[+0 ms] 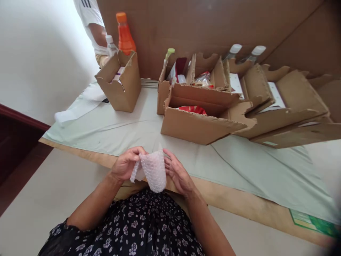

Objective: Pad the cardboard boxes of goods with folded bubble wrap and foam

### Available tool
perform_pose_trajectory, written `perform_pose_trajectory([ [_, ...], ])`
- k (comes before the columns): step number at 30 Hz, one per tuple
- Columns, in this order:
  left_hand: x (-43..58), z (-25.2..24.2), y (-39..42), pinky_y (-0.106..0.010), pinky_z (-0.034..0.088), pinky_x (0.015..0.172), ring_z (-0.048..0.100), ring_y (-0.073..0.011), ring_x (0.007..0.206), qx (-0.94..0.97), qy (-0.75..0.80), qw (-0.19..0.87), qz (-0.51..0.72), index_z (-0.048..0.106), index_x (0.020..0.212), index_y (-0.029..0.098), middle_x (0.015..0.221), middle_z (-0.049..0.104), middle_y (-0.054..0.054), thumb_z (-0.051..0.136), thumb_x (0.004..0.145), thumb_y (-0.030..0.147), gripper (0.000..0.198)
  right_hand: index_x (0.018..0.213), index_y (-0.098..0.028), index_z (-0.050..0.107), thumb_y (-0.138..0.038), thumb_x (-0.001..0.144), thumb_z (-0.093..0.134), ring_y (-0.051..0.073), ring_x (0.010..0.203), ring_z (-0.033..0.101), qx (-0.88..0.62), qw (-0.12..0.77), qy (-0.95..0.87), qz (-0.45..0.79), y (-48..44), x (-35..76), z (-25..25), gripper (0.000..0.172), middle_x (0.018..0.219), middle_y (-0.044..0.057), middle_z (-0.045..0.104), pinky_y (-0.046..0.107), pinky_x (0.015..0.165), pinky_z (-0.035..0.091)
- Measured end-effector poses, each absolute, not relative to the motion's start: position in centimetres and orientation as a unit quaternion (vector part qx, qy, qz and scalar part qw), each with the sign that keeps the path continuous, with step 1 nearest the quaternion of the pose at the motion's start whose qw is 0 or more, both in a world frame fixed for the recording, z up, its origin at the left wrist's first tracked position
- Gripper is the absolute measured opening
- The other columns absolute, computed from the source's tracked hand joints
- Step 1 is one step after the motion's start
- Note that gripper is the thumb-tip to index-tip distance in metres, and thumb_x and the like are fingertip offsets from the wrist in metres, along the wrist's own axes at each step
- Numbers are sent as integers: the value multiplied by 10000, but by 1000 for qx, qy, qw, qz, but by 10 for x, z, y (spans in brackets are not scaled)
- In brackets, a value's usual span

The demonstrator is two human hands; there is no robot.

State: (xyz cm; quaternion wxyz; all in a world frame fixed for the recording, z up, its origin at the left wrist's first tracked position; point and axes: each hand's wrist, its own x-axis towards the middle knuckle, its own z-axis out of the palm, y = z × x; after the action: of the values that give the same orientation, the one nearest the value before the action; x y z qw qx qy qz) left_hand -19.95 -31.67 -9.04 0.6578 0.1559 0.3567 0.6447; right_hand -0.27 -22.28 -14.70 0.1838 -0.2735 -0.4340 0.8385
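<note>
Holding bubble wrap (154, 171) rolled into a tapered sleeve; looks part done, 1 flap (135, 172) loose.
Head view: wrap is held between the hands, by the table's (229, 199) near edge, in front of the floral top (144, 227). Left hand (128, 163) pinched on its upper left edge, by the flap; right hand (179, 174) has fingers apart along the right side, not clamped. Done: wrap curled round. Outstanding, my read: flap stands off the roll, no tape visible. Contents inside: can't tell. White sheet (77, 108) lies at the table's left end, near the left box (128, 94). Front box (197, 126) has a red pack (192, 109) inside.
</note>
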Motion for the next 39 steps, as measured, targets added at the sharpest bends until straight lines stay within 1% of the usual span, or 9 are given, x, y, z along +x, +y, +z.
perform_pose_trajectory([
  [5, -197, -108, -308, -275, 487, 685, 645, -164, 694, 171, 398, 685, 586, 710, 829, 147, 778, 719, -40, 792, 746, 352, 236, 1090, -231, 722, -583, 612, 908, 263, 947, 733, -288, 251, -390, 838, -215, 9, -130, 623, 1018, 70, 786, 386, 889, 578],
  [10, -197, -112, -301, -319, 484, 855, 652, -223, 965, 320, 520, 631, 478, 714, 1092, 181, 1059, 742, -58, 818, 736, 406, 434, 899, -239, 755, -493, 622, 922, 188, 792, 698, -398, 360, -439, 720, -197, 39, -117, 411, 890, 22, 774, 324, 794, 576],
  [14, -199, -110, -291, -283, 459, 725, 616, -179, 782, 392, 610, 568, 389, 724, 908, 176, 847, 715, -12, 741, 748, 336, 227, 912, -229, 759, -508, 705, 859, 184, 786, 675, -450, 409, -509, 610, -187, 62, -119, 362, 899, 31, 764, 318, 745, 560],
  [18, -206, -118, -279, -264, 452, 636, 596, -160, 670, 424, 626, 522, 394, 726, 970, 184, 767, 682, 7, 698, 760, 328, 256, 980, -197, 727, -513, 825, 738, 195, 763, 647, -512, 372, -625, 457, -172, 80, -140, 352, 863, 41, 738, 349, 735, 546],
  [22, -207, -129, -276, -357, 532, 765, 637, -219, 751, 511, 746, 292, 311, 712, 1156, 187, 856, 706, -41, 674, 773, 247, 390, 1269, -144, 647, -523, 884, 622, 318, 1077, 656, -558, 328, -731, 215, -159, 95, -161, 541, 1197, 167, 722, 518, 971, 505],
  [26, -189, -132, -284, -512, 458, 1084, 595, -342, 1245, 586, 756, 81, 280, 590, 1382, 172, 1345, 639, -179, 599, 903, 267, 489, 1411, -146, 561, -425, 980, 516, 360, 1346, 528, -528, 307, -785, 102, -169, 86, -161, 516, 1475, 215, 570, 568, 1104, 409],
  [29, -165, -137, -289, -563, 304, 1225, 385, -366, 1498, 696, 680, 85, 217, 500, 1481, 166, 1589, 467, -190, 558, 965, 301, 536, 1416, -180, 576, -299, 1010, 465, 324, 1405, 493, -417, 243, -867, 125, -184, 52, -158, 437, 1532, 174, 536, 515, 1121, 411],
  [33, -149, -154, -290, -631, 159, 1266, 290, -385, 1560, 745, 651, 121, 89, 419, 1548, 120, 1657, 376, -206, 517, 1007, 379, 608, 1427, -187, 591, -277, 1006, 490, 307, 1451, 456, -306, 146, -929, 146, -190, 30, -169, 442, 1546, 134, 545, 486, 1140, 397],
  [39, -159, -164, -289, -627, 113, 1274, 233, -385, 1584, 745, 654, 113, 63, 444, 1546, 162, 1682, 342, -165, 518, 1010, 447, 612, 1477, -189, 546, -404, 1048, 423, 352, 1449, 457, -491, 163, -853, 71, -181, 109, -179, 495, 1553, 172, 529, 573, 1129, 367],
])
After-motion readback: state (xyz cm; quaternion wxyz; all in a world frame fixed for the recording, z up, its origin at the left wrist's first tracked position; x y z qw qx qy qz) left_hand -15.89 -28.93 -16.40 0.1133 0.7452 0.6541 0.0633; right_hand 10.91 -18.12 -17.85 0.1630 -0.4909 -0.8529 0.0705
